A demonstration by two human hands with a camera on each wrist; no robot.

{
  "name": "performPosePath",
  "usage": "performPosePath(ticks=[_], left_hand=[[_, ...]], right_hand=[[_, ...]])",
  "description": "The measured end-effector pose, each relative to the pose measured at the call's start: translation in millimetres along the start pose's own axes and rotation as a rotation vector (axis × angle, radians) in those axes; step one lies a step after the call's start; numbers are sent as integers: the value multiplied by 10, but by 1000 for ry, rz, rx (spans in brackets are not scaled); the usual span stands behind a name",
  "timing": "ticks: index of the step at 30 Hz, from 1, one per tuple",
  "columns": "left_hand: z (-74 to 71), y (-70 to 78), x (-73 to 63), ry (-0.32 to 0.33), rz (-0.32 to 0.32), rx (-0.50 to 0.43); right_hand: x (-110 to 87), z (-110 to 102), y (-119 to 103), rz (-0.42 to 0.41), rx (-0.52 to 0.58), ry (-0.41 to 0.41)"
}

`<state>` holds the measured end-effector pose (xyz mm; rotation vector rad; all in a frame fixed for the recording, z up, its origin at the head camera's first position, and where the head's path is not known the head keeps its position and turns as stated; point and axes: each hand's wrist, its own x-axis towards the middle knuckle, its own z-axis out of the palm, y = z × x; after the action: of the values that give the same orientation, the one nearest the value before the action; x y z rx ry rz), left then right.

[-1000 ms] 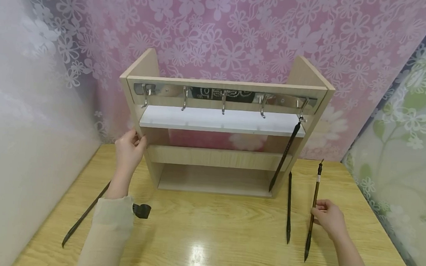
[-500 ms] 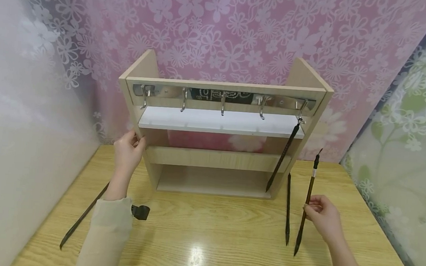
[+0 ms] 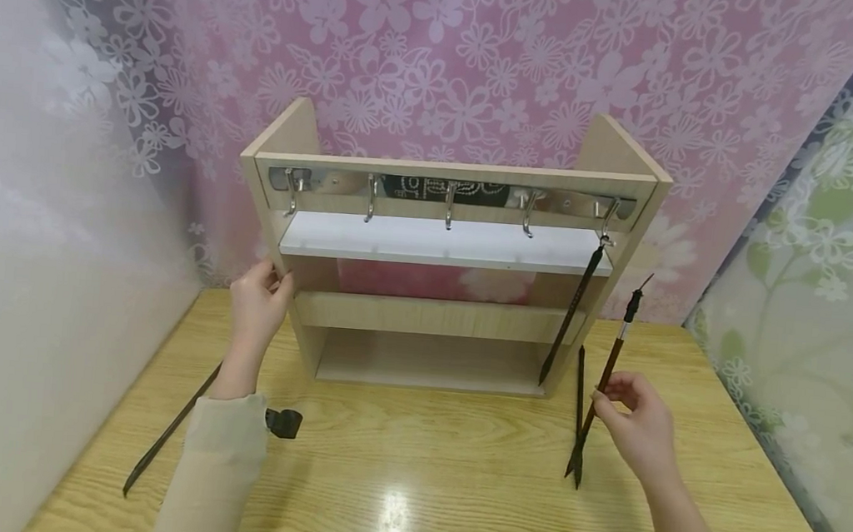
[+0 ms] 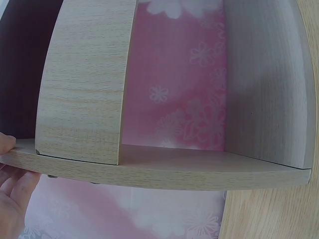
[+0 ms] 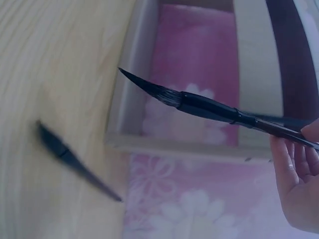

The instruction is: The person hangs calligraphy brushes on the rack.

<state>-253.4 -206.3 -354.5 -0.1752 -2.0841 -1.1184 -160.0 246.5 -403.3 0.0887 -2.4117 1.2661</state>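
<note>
My left hand [image 3: 258,299] grips the left side panel of a pale wooden rack [image 3: 437,318]; in the left wrist view thumb and fingers [image 4: 20,191] pinch the panel's edge. My right hand [image 3: 640,421] holds a calligraphy brush [image 3: 612,356] by its brown handle, right of the rack, dark bristles down and hanging loop up. The right wrist view shows its black bristle tip [image 5: 149,89] and the thumb across the handle. Behind its lower end, a second brush [image 3: 580,378] lies on the table. Another brush [image 3: 572,311] hangs tilted from the rack's rightmost hook [image 3: 609,218].
A further dark brush [image 3: 173,426] lies on the wooden table [image 3: 411,465] at the left, partly hidden by my left forearm. Several metal hooks line a shiny strip [image 3: 485,193] on the rack's front. A white shelf [image 3: 443,242] sits below it. Patterned walls enclose the table.
My right hand has risen with the brush and moved left toward the rack; the brush leans more and now crosses the one on the table in the head view. My left hand stays put.
</note>
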Motion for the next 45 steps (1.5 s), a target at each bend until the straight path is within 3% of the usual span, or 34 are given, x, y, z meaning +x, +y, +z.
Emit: performPosePath(ticks=[16,33,45], left_hand=[[6,-11,-1,10,1,-9],[7,-22,7,10,15,15],[4,-16,-6,2,14,11]], right_hand=[[115,183,-411,-142,71,-18],[175,390,-655,-164,162,-90],[187,529,-722,-149,130,-156]])
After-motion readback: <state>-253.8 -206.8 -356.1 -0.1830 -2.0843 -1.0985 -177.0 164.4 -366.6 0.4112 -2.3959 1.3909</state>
